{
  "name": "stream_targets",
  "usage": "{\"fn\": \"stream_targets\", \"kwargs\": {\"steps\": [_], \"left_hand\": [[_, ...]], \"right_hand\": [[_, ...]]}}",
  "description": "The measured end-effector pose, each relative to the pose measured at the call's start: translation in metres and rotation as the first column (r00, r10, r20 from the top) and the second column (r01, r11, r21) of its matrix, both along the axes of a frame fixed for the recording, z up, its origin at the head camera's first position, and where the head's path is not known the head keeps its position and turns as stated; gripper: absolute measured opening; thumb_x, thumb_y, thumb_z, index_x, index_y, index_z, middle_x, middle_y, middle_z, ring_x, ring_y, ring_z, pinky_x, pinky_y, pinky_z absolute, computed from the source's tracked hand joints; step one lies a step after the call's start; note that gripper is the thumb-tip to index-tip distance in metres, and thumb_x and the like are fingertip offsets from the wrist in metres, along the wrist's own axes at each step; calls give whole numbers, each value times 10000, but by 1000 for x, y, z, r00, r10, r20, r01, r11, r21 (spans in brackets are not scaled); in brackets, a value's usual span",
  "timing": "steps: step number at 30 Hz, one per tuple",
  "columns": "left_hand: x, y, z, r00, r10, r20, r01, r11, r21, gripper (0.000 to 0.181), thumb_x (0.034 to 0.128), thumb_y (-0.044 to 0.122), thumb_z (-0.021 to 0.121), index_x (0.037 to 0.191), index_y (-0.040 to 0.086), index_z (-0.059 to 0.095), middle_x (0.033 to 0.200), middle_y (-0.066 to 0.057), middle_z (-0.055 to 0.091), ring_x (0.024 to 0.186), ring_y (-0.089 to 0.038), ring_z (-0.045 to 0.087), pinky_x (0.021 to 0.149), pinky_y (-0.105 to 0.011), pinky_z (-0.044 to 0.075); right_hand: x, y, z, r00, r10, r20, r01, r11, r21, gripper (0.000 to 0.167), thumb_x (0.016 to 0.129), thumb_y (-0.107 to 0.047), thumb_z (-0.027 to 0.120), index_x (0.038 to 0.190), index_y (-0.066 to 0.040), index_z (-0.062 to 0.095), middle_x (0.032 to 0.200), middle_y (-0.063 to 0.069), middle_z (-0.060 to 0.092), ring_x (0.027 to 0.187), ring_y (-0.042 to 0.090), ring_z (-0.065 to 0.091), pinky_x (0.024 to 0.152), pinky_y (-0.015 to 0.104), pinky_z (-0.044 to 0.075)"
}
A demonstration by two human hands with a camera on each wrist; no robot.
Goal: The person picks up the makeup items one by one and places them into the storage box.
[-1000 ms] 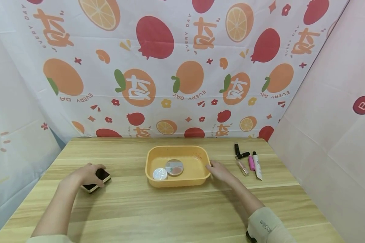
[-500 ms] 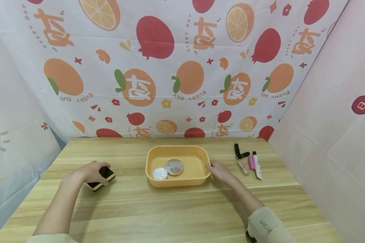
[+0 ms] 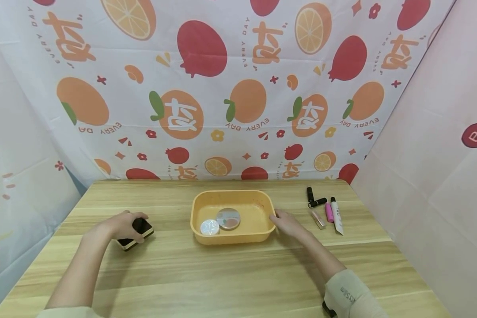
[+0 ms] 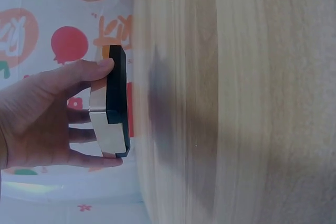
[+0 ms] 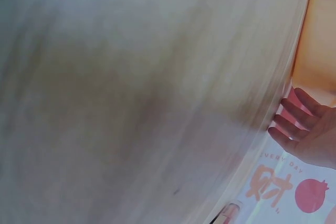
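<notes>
My left hand (image 3: 122, 226) grips a flat rectangular case (image 3: 141, 226) with a black top and pale gold sides. In the left wrist view, the thumb and fingers of that hand span the case (image 4: 116, 103), which hangs tilted above the table, its shadow falling on the wood. At the right end of a yellow plastic tub (image 3: 232, 239), my right hand (image 3: 288, 224) holds the rim, thumb over the edge. Its other fingers look spread along the outside in the right wrist view. Inside the tub lie a shiny round compact (image 3: 228, 219) and a smaller silvery patterned disc (image 3: 210, 227).
Several cosmetics lie right of the tub: black lipstick tubes (image 3: 317, 202), a clear pinkish tube (image 3: 318, 219), a pink tube (image 3: 329, 213) and a white squeeze tube (image 3: 336, 216). A fruit-printed cloth (image 3: 238, 57) hangs behind the wooden table (image 3: 206, 282).
My left hand has shifted right and slightly away from me, carrying the black and gold case towards the tub. My right hand and the tub stay where they were.
</notes>
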State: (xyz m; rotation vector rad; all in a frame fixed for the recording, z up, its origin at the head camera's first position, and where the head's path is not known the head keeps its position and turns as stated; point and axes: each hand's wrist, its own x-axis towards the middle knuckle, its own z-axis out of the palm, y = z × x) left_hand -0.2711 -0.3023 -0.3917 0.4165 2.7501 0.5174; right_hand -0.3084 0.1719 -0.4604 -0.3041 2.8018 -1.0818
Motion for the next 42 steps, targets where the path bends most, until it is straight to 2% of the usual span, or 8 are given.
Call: {"fn": "stream_targets", "kwargs": {"steps": [6,14,20,26,32,38,42], "left_hand": [[2,4,1,1000,-13,-3,13,1000,-5,700,716,257,765,1259,-62,461,1134,-390,385,977,-460,466,723,-528,462],[4,8,0,1000,-22,-13,22,1000,8,690,703,220,778,1247,-71,469,1109,-368,407,940,-427,484,696,-490,476],[5,8,-2,1000,-18,-16,18,1000,15,691,694,211,785,1241,-71,473,1088,-346,422,912,-400,487,675,-464,478],[5,11,0,999,-23,-23,24,1000,16,708,695,214,795,1252,-73,465,1100,-347,414,940,-439,488,673,-470,483],[3,15,1,999,-27,-26,27,1000,7,698,700,217,790,1254,-64,471,1097,-340,419,935,-438,489,665,-469,480],[2,18,6,999,-25,-27,24,1000,-15,692,703,223,787,1254,-55,474,1116,-363,405,947,-460,474,664,-479,475],[1,20,9,999,-31,-29,31,999,-23,688,706,222,785,1254,-57,475,1119,-368,403,959,-472,474,679,-496,476]], "right_hand": [[1,0,2,1000,4,-6,-4,1000,6,475,959,-298,400,1305,19,472,1205,153,553,1122,315,493,956,476,384],[1,0,2,1000,5,-12,-5,1000,21,452,954,-285,400,1281,13,496,1091,107,594,970,242,540,896,456,426],[1,0,2,1000,7,-14,-7,1000,23,450,958,-287,404,1279,15,495,1076,105,596,968,246,543,892,458,429],[0,0,-1,1000,5,9,-5,1000,10,455,962,-298,405,1282,15,489,939,76,590,829,217,545,784,416,465],[-3,2,-1,1000,-7,6,7,1000,16,482,961,-312,405,1310,15,465,1104,115,581,946,241,538,884,453,433],[-6,3,0,1000,0,10,0,999,32,478,958,-310,404,1305,12,473,1145,135,571,983,264,532,897,458,426],[-8,3,-1,1000,3,8,-3,1000,29,479,959,-313,400,1304,11,477,1187,149,558,1065,295,517,932,472,404]]}}
